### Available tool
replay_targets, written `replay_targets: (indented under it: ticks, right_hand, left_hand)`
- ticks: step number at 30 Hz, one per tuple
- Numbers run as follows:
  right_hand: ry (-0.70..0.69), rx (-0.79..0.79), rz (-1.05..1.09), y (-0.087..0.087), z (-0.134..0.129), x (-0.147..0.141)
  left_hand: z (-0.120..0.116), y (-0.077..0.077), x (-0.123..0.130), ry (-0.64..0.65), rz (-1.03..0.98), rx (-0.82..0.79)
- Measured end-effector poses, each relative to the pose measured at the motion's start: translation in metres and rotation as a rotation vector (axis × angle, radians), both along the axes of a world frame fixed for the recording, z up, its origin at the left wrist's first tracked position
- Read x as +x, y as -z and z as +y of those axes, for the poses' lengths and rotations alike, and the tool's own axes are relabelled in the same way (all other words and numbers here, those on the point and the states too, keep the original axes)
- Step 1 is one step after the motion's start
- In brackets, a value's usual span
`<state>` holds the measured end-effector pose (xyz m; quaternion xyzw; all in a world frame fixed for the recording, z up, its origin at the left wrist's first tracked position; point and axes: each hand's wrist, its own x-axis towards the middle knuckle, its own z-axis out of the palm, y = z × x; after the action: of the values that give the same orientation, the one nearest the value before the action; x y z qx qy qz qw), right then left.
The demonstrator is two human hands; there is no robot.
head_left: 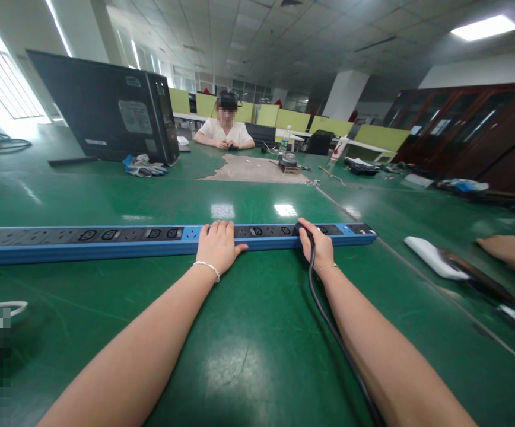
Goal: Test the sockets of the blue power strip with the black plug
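Observation:
A long blue power strip (106, 249) with a row of black sockets lies across the green table. My left hand (217, 246) rests over the strip near its middle, fingers across the top and thumb stretched along the near side. Farther right, my right hand (317, 243) is closed around a black plug at one of the sockets; the fingers partly cover the plug, and I cannot tell how deep it sits. From it a black power cord (324, 302) runs down along my right forearm to the bottom edge.
A black computer tower (101, 107) stands at the back left, with gloves (144, 166) beside it. A person (226, 127) sits across the table. Another person's hand (506, 249) lies at the right, near a white object (433, 258). A bottle (285, 139) stands farther back.

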<state>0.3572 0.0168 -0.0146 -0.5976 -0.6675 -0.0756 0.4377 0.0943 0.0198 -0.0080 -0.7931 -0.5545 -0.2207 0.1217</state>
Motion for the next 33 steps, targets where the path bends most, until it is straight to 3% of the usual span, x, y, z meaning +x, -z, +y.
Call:
replay_targets:
  ticks: [4,7,12,15,19,33]
  right_hand:
    - [0.078,0.204,0.212,-0.01,0.006,0.009]
    - [0.149,0.369,0.332,-0.018,0.011,0.037]
    - [0.122,0.252,0.36,-0.004,0.015,0.098]
    - [0.13,0.194,0.376,0.008,0.016,0.117]
    - [0.148,0.13,0.351,0.013,0.019,0.121]
    - [0.149,0.045,0.224,0.001,0.016,0.106]
  left_hand:
    - [0.0,0.0,0.0,0.002,0.006,-0.009]
    - [0.001,0.001,0.0,-0.006,0.015,-0.009]
    - [0.001,0.002,0.0,-0.003,0.01,-0.004]
    - [0.001,0.002,-0.001,-0.001,0.014,-0.003]
    - [0.001,0.001,-0.001,0.004,0.012,0.006]
    - [0.0,0.0,0.0,-0.009,0.039,0.023]
